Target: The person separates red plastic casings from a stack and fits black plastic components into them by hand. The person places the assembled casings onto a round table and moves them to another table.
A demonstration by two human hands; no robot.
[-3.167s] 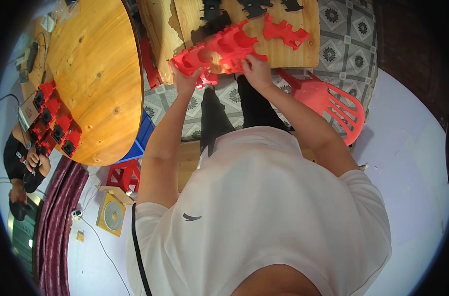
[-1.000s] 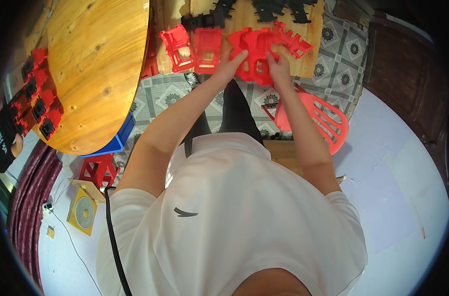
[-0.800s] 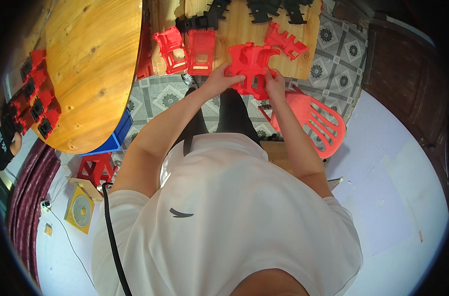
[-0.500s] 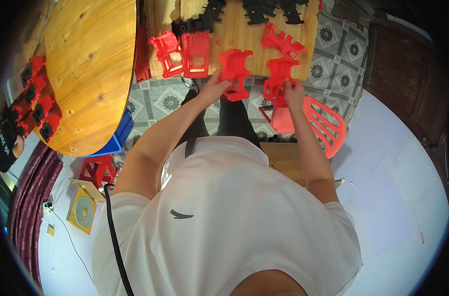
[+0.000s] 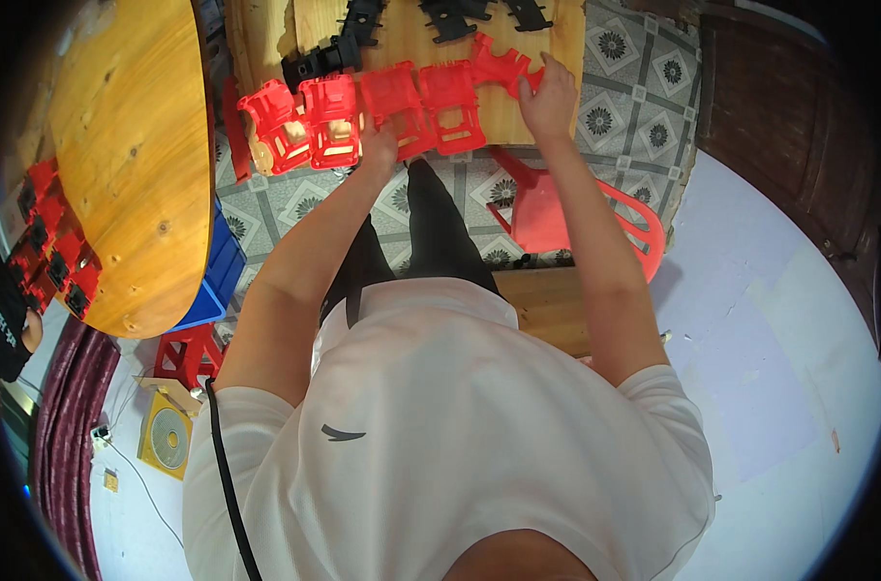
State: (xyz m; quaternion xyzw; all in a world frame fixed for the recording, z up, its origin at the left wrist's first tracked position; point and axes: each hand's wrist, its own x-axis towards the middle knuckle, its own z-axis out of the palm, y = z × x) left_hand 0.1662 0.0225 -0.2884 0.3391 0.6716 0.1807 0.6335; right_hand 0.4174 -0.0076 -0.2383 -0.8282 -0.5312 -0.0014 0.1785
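Several red plastic frames with cut-out windows lie in a row along the near edge of a wooden table [image 5: 518,116]. My left hand [image 5: 378,145] is closed on the near end of the middle red plastic frame [image 5: 390,89], its fingertips partly hidden by the part. Just right of that lies another red plastic frame [image 5: 452,105], untouched. My right hand [image 5: 552,97] reaches farther out, thumb and fingers around the right end of a slanted red plastic frame [image 5: 499,64]. Two more, a red frame [image 5: 331,118] and a tilted red frame [image 5: 278,126], sit at the left.
Black plastic parts [image 5: 450,19] lie along the table's far side. A rounded wooden table [image 5: 140,194] stands at left, with red and black assemblies [image 5: 58,242] and another person's hand [image 5: 32,332] beyond. A blue crate [image 5: 218,276] and red plastic chair [image 5: 547,218] are nearby.
Both red frames that my hands held over the table edge now lie in the row. My right hand has let go of its frame and moved to the slanted one. The view has shifted.
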